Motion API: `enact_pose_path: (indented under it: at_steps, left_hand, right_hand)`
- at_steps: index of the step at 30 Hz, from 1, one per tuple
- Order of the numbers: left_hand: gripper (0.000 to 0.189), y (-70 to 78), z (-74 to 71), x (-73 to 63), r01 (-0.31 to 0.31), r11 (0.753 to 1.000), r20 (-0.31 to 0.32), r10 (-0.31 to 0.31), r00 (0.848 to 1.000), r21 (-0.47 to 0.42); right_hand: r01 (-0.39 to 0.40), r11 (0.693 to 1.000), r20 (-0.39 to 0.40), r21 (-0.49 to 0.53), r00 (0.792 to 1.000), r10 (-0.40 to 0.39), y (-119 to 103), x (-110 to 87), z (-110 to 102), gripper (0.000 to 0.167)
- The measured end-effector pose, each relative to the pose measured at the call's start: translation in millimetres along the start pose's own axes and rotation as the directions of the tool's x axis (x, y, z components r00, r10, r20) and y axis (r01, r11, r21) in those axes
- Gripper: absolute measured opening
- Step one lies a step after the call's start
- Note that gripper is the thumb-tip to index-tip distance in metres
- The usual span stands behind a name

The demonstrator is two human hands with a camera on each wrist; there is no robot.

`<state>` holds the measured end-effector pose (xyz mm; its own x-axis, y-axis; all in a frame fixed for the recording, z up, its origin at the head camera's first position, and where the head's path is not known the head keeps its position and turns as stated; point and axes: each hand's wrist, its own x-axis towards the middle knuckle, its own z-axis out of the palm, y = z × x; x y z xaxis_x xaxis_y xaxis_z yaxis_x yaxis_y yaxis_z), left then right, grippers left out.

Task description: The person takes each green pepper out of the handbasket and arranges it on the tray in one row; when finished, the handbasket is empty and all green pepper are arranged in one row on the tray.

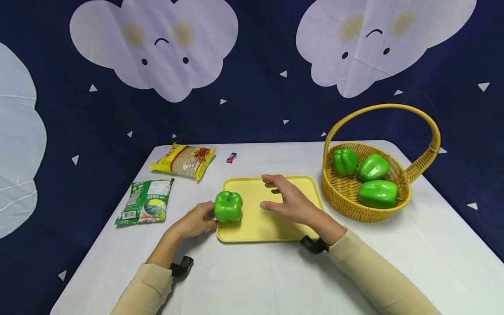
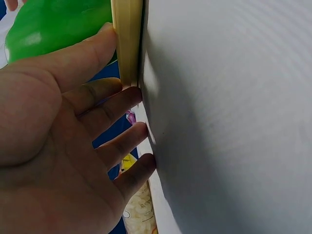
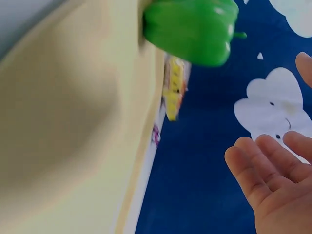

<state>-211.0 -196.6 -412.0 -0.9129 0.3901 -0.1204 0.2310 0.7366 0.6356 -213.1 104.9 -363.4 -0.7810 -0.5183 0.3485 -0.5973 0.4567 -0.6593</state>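
A green bell pepper (image 1: 228,208) stands upright on the left end of a yellow tray (image 1: 256,225). My left hand (image 1: 197,221) is beside the pepper at the tray's left edge. In the left wrist view that hand (image 2: 53,146) has its thumb against the tray rim (image 2: 127,44), and the fingers extend to the table with the pepper (image 2: 63,29) just beyond. Above the middle of the tray hovers my right hand (image 1: 289,202), holding nothing, its fingers spread apart from the thumb. The right wrist view shows its fingers (image 3: 248,170) away from the pepper (image 3: 190,31).
At the right a wicker basket (image 1: 334,199) with a tall handle contains three green bell peppers (image 1: 378,194). To the left lie a green packet (image 1: 147,201) and a yellow bag (image 1: 185,161). A small purple wrapped item (image 1: 231,158) sits behind the tray on the white tablecloth (image 1: 236,280).
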Motion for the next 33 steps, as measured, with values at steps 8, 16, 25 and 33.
enact_pose_path:
  at_steps: [8,16,25,33]
  left_hand:
    - [0.049,-0.6,-0.6,1.7,-0.027,0.999,-0.004,0.027,1.0,-0.022]
    - [0.049,-1.1,0.4,2.6,-0.038,0.999,-0.001,0.038,0.999,-0.027]
    - [0.049,-1.1,-0.2,3.0,-0.024,0.999,-0.003,0.024,1.0,-0.035]
    - [0.05,-1.9,0.4,2.8,-0.019,0.999,0.008,0.019,1.0,-0.027]
  right_hand:
    - [0.01,0.998,-0.063,-0.067,0.998,-0.014,6.1,-13.5,-33.4,0.063]
    - [0.0,0.992,-0.157,-0.124,0.987,-0.02,15.3,-26.2,-65.0,0.063]
    - [-0.151,0.965,-0.235,-0.214,0.967,0.099,31.4,-45.2,-100.8,0.059]
    - [-0.34,0.909,-0.203,-0.239,0.934,0.296,45.9,-65.5,-128.6,0.07]
